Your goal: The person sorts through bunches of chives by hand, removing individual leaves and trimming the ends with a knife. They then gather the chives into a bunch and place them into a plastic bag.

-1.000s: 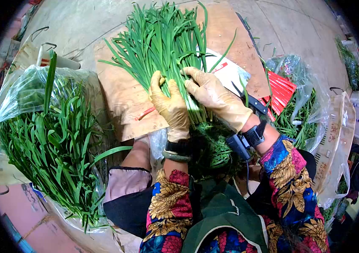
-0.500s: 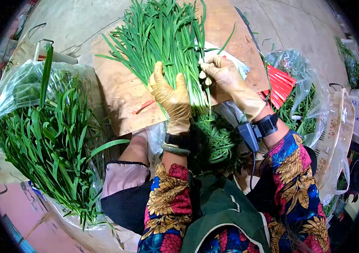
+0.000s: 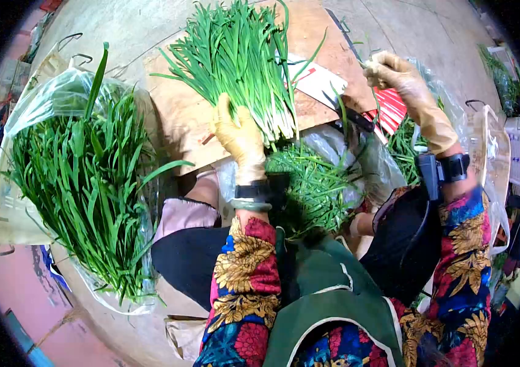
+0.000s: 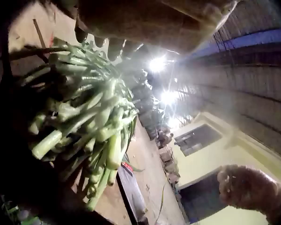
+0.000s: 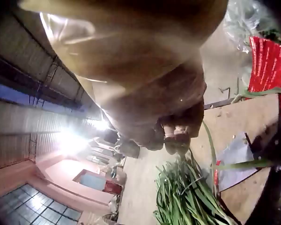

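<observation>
In the head view my gloved left hand holds the lower left side of a large bunch of flat-leaved green stalks, like garlic chives, lying on a wooden board. The pale cut stem ends fan out beneath the glove in the left wrist view. My gloved right hand is raised at the right, apart from the bunch. Its fingertips pinch a small whitish bit, too small to identify. In the right wrist view the right fingers are bunched together, with the leaf tips farther off.
A plastic-lined crate with more leafy stalks stands at the left. On the board lies a white card. Red strips and a black-handled tool lie at the right. Loose greens fill the space between the legs.
The right hand first worked beside the stalks, then pinched at white bulbous ends there, and has moved away up and right. The left hand has stayed on the bunch.
</observation>
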Tool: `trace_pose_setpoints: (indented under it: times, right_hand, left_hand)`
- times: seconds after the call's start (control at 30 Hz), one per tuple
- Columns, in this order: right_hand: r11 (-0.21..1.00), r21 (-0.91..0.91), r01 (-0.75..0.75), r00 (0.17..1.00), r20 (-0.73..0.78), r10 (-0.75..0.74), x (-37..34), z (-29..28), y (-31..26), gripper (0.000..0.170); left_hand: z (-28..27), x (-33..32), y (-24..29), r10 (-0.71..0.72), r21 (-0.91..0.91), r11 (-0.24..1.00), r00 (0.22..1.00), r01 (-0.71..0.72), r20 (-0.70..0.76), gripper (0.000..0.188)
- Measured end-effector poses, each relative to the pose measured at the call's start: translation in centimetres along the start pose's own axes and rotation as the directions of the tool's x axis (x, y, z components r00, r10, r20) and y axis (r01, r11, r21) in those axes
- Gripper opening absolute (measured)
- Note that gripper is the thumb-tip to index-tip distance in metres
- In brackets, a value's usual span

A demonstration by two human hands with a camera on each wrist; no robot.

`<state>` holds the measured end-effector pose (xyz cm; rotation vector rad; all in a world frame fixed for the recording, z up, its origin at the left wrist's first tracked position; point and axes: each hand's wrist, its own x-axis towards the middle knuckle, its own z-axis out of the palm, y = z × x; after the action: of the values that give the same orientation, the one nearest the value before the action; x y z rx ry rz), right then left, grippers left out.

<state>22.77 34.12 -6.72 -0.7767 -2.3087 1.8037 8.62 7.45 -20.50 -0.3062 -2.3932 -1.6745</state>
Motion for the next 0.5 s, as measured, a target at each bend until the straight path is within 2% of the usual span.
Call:
trace_pose_setpoints:
  times: [0.03, 0.07, 0.1, 0.17, 0.2, 0.3, 0.33, 0.37, 0.4, 0.43, 0.47, 0.5]
  right_hand:
    - [0.998, -0.070, -0.005, 0.998, -0.056, 0.001, -1.4, -1.3, -0.6, 0.019]
    - [0.999, -0.023, -0.046, 0.997, -0.064, 0.045, -2.5, -2.6, -1.1, 0.021]
    - [0.999, -0.009, -0.042, 0.991, -0.131, 0.041, -4.3, -3.6, -1.6, 0.021]
    - [0.999, -0.002, -0.055, 0.983, -0.174, 0.053, -7.5, -6.4, -1.3, 0.019]
    - [0.999, -0.015, -0.043, 0.972, -0.231, 0.038, -9.5, -7.2, -1.5, 0.018]
    - [0.997, -0.074, -0.037, 0.940, -0.342, 0.010, -15.2, -10.4, -0.4, 0.015]
    - [0.997, -0.056, -0.045, 0.918, -0.397, 0.019, -17.3, -10.6, -0.1, 0.016]
    - [0.997, -0.048, -0.060, 0.887, -0.461, 0.031, -19.9, -11.1, 0.2, 0.018]
    - [0.999, -0.044, -0.032, 0.853, -0.522, 0.004, -22.2, -10.7, 0.0, 0.016]
    - [0.992, -0.111, -0.065, 0.857, -0.515, -0.001, -25.0, -10.4, -0.5, 0.017]
    - [1.000, -0.001, -0.024, 0.803, -0.596, 0.018, -26.6, -8.3, -2.0, 0.016]
    - [0.998, 0.050, -0.040, 0.803, -0.593, 0.062, -28.8, -9.2, -1.0, 0.016]
  left_hand:
    - [-0.9, 0.3, -0.6, -0.106, -0.093, 0.990, 0.994, 0.104, -0.019, 0.030]
    - [-2.5, 0.9, 0.9, -0.251, -0.196, 0.949, 0.968, 0.246, 0.000, 0.025]
    - [-2.5, 1.1, -1.9, -0.271, -0.301, 0.924, 0.960, 0.237, -0.077, 0.023]
    - [-4.1, 1.1, -2.9, -0.368, -0.238, 0.904, 0.930, 0.355, -0.009, 0.020]
    - [-4.2, 0.7, -3.5, -0.384, -0.303, 0.875, 0.923, 0.378, 0.043, 0.019]
    - [-5.4, -1.0, -0.1, -0.424, -0.300, 0.823, 0.873, 0.483, 0.242, 0.018]
    - [-5.5, -0.9, -0.4, -0.268, -0.134, 0.942, 0.928, 0.309, 0.259, 0.019]
    - [-5.4, -1.8, -0.5, -0.271, -0.107, 0.947, 0.932, 0.303, 0.239, 0.021]
    - [-5.4, -2.4, -1.2, -0.202, -0.212, 0.942, 0.942, 0.262, 0.267, 0.019]
    - [-6.5, -3.0, -1.4, -0.233, -0.354, 0.857, 0.894, 0.375, 0.382, 0.016]
    - [-6.4, -3.2, -0.3, -0.302, -0.323, 0.846, 0.880, 0.425, 0.367, 0.015]
    - [-6.3, -3.4, 1.2, -0.370, -0.294, 0.829, 0.861, 0.475, 0.350, 0.015]
